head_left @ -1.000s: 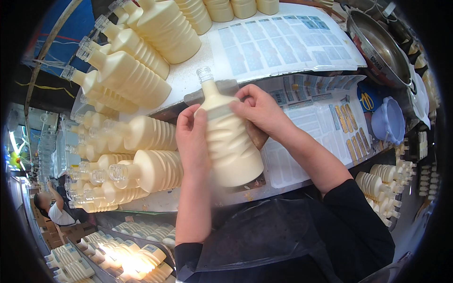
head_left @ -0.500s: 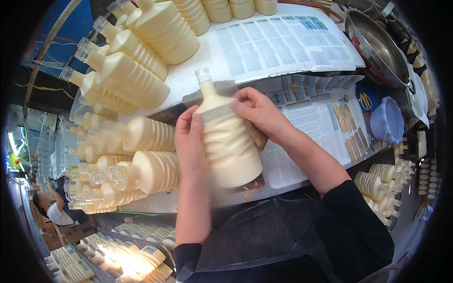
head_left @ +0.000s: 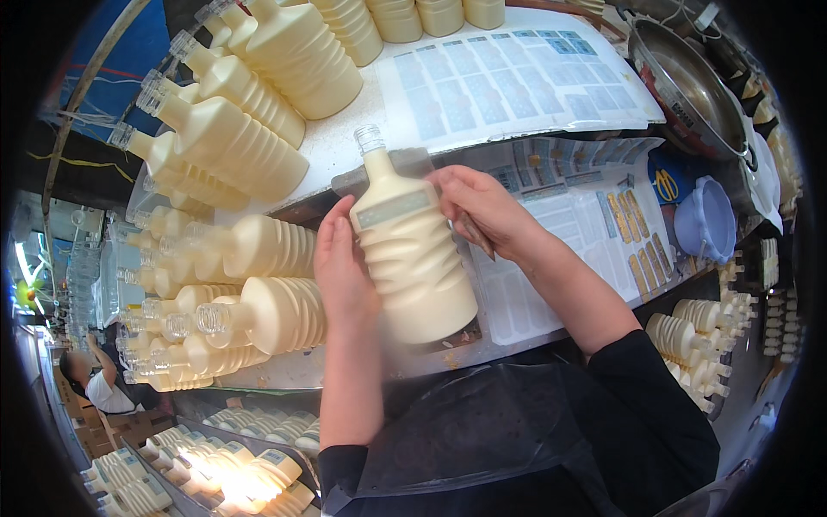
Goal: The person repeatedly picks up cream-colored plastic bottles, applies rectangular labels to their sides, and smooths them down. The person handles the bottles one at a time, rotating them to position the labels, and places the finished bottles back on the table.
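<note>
A cream-coloured ridged bottle (head_left: 418,271) with a clear threaded neck lies tilted on a dark support in front of me. A pale grey-green label strip (head_left: 394,209) runs across its shoulder. My left hand (head_left: 343,263) grips the bottle's left side, the thumb up near the label's left end. At the right shoulder, my right hand (head_left: 484,207) is closed around a thin, flat brown scraper-like piece (head_left: 474,233), its fingertips beside the label's right end. The fingers behind the bottle are partly hidden.
Many similar bottles (head_left: 276,314) crowd the left, with others (head_left: 233,146) standing farther back. Label sheets (head_left: 517,82) lie at the back and right, one bearing gold strips (head_left: 637,224). A lilac bucket (head_left: 706,220) and metal pan (head_left: 689,82) are right. Another person (head_left: 103,379) is far left.
My right hand has drawn slightly away from the label's right end, and the brown piece has tilted. My left thumb has slid off the label to the left, leaving the strip more exposed.
</note>
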`<state>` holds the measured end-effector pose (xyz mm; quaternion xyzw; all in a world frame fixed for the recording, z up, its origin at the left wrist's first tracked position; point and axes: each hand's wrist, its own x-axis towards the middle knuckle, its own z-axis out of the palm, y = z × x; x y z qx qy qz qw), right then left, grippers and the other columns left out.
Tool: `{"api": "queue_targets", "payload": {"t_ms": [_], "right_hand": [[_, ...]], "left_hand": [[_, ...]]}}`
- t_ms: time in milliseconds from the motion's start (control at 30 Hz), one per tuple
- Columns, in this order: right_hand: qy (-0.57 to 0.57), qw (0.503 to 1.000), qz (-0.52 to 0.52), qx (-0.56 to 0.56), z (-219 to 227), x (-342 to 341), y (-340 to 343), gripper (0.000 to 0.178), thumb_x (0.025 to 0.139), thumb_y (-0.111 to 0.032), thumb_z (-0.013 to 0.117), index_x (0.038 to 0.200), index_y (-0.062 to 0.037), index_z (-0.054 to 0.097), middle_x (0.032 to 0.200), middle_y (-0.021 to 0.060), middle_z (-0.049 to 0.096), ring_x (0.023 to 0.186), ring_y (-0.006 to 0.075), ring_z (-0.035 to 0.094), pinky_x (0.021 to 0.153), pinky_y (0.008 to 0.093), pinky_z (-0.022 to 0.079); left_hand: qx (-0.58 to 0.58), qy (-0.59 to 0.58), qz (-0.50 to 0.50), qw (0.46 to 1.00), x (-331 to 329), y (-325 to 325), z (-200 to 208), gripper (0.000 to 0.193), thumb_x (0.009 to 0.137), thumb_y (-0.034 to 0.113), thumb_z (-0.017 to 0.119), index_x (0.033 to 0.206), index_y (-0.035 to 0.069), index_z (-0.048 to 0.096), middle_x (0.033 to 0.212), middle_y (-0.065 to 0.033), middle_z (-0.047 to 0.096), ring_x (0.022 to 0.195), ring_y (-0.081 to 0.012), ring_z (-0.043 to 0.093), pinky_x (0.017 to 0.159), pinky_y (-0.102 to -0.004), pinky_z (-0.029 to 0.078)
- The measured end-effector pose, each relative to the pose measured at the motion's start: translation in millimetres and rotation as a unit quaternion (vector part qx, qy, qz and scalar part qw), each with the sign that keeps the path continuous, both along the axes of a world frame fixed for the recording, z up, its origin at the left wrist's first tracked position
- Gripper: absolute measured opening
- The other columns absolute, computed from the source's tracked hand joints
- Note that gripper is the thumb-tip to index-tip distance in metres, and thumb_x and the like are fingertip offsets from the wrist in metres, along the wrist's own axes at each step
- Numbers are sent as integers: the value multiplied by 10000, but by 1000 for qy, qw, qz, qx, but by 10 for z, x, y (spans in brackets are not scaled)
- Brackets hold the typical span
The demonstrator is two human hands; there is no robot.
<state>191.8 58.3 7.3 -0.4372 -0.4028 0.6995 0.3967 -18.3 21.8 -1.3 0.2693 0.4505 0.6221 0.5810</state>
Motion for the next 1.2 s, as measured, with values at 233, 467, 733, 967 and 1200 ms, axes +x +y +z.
{"api": "queue_targets", "payload": {"t_ms": [233,467,733,967,1200], "right_hand": [[-36,999,-19,-4,121,-1,-203,339,1082,-255,521,1248,-17,696,831,-29,617,409,42,463,343,209,326],[-21,999,-31,-5,107,-39,-208,317,1065,-245,556,1235,-24,706,815,-39,605,386,54,470,319,217,317],[-75,996,3,46,88,-71,-80,363,1039,-346,638,1197,-29,561,876,2,633,717,25,523,633,195,437],[-142,987,-1,76,-8,-138,-4,395,1012,-351,688,1193,-32,541,892,16,652,795,48,567,687,222,463],[-122,991,-2,58,28,-136,-23,409,1006,-357,698,1201,-36,537,892,14,652,789,47,565,683,223,458]], "left_hand": [[12,45,-86,995,33,-235,35,475,1067,161,533,1504,4,435,1411,-132,578,1260,-204,584,1081,-357,471],[20,162,-102,981,46,-262,30,572,983,167,633,1518,43,472,1375,-104,491,1231,-184,542,1062,-348,458],[-27,19,-30,999,82,-189,198,494,1007,206,621,1458,37,508,1365,-117,573,1173,-184,592,996,-340,508],[-24,0,-8,1000,61,-34,70,267,1060,179,598,1293,50,582,1224,-73,641,1068,-144,626,937,-315,537],[-21,-9,-5,1000,80,-38,87,256,1053,167,610,1276,46,582,1192,-67,652,1051,-136,633,924,-308,545]]}}
